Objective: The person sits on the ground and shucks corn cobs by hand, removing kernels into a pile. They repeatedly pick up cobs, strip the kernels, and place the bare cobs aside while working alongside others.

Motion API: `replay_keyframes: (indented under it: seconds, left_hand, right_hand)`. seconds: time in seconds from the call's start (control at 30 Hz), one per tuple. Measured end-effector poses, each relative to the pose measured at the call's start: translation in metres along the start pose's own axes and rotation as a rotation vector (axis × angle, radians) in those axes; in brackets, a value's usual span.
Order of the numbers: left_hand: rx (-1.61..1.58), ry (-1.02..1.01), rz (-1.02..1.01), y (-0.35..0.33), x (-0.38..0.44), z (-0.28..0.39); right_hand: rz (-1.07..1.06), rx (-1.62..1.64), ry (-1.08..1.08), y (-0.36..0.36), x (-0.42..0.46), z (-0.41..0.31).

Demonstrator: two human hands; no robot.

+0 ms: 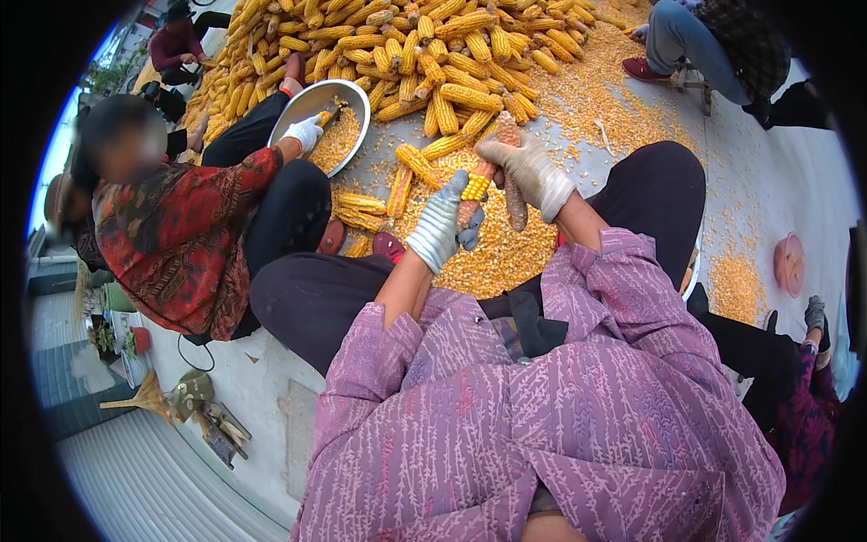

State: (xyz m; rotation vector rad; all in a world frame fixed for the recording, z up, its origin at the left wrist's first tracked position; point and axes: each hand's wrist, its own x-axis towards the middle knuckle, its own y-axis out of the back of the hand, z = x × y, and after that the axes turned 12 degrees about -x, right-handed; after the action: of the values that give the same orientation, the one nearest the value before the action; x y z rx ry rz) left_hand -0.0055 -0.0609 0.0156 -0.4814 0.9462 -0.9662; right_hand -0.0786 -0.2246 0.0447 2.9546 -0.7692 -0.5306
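Note:
My left hand (437,223), in a white knit glove with grey-coated fingers, grips a mostly shelled corn cob (478,188). A band of yellow kernels remains around the middle of that cob. My right hand (535,168), in a stained white glove, is closed around a bare reddish corn cob (516,206) whose other end sticks up past the thumb. Both hands are close together, and the two cobs meet or overlap near the right fingers. Beneath them, loose corn kernels (504,261) lie heaped between my legs. Several unshelled ears (414,166) rest beside the heap.
A large pile of corn ears (420,57) rises ahead. At left, a person in a red patterned top (183,230) holds an ear over a metal basin (322,125) with kernels. Other people sit around the pile. A pink basin (789,264) stands far right; a straw broom (145,398) lies lower left.

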Motion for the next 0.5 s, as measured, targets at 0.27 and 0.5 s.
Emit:
replay_keyframes:
  seconds: [0.27,0.5]
  left_hand:
    - [0.438,-0.21,0.093,-0.001,0.008,-0.001]
    - [0.166,-0.133,0.155,0.001,0.001,0.009]
  right_hand:
    - [-0.234,-0.171,0.039,0.007,-0.001,-0.007]
    - [-0.346,0.017,0.136,0.007,0.0,-0.002]
